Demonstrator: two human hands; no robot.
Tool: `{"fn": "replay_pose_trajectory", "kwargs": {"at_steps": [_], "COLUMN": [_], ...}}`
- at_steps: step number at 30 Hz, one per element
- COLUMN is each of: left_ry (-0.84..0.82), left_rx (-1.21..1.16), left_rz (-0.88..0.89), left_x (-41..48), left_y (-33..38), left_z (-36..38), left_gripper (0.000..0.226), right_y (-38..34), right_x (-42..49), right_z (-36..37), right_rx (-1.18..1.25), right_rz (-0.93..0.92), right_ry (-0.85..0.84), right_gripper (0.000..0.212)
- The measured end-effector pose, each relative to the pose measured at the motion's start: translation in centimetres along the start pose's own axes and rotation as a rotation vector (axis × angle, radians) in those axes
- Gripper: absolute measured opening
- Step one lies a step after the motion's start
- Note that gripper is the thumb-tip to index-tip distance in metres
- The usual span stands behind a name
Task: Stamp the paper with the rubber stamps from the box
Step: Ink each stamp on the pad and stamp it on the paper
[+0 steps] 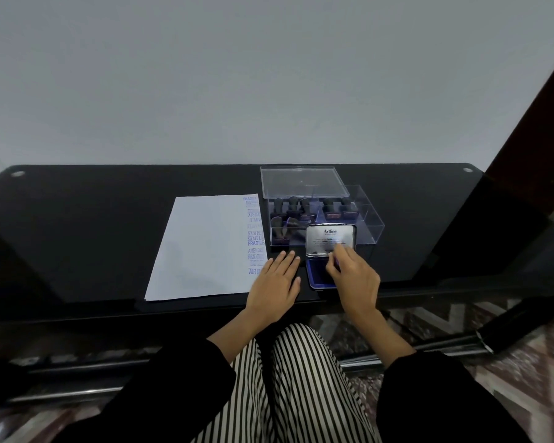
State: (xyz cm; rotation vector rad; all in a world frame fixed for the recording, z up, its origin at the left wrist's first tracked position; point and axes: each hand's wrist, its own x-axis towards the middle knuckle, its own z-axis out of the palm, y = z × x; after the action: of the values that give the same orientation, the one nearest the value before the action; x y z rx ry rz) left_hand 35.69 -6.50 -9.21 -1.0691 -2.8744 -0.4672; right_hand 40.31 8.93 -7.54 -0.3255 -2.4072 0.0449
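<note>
The left hand point(277, 278) lies flat on the desk point(93, 219) beside the paper point(205, 251), grip wide; the right hand point(354, 276) pinches the raised ink pad lid point(330, 236), near the box point(367, 219)

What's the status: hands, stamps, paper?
Left hand flat beside paper. Right hand pinches open ink pad lid. Stamps in box; paper's right edge stamped.

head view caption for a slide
Right hand pinches the open ink pad lid; left hand rests flat by the stamped paper.
</note>
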Motion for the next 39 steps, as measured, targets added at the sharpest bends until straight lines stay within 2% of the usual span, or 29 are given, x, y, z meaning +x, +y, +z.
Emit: {"fn": "replay_pose_trajectory", "kwargs": {"at_steps": [8,13,16,18,25,29,34,39], "left_ry": [-0.009,-0.018,-0.021,-0.025,-0.009,-0.01,-0.002,0.001], "left_rx": [0.017,0.024,0.028,0.036,0.028,0.026,0.027,0.028], "left_rz": [0.0,0.0,-0.005,-0.007,0.0,-0.012,-0.007,-0.008], "left_x": [0.1,0.0,0.1,0.1,0.0,0.1,0.0,0.0], "left_y": [0.0,0.1,0.0,0.1,0.1,0.1,0.2,0.1], "left_z": [0.1,0.1,0.1,0.1,0.2,0.1,0.0,0.1], "left_gripper": [0.051,0.074,0.056,0.055,0.086,0.053,0.05,0.051], "right_y": [0.0,0.0,0.1,0.1,0.1,0.3,0.3,-0.3], "right_x": [1.2,2.4,2.6,2.6,1.7,0.5,-0.5,1.2], "right_z": [0.0,0.7,1.0,1.1,0.8,0.5,-0.1,-0.3], "right_rx": [-0.038,-0.042,-0.014,0.015,0.024,0.025,0.012,0.007], "right_rz": [-0.04,-0.052,-0.055,-0.049,-0.018,-0.02,-0.023,0.025], "right_ry": [0.016,0.0,0.0,-0.004,0.003,0.05,0.056,-0.054], "right_gripper": [0.028,0.029,0.028,0.028,0.026,0.026,0.021,0.029]}}
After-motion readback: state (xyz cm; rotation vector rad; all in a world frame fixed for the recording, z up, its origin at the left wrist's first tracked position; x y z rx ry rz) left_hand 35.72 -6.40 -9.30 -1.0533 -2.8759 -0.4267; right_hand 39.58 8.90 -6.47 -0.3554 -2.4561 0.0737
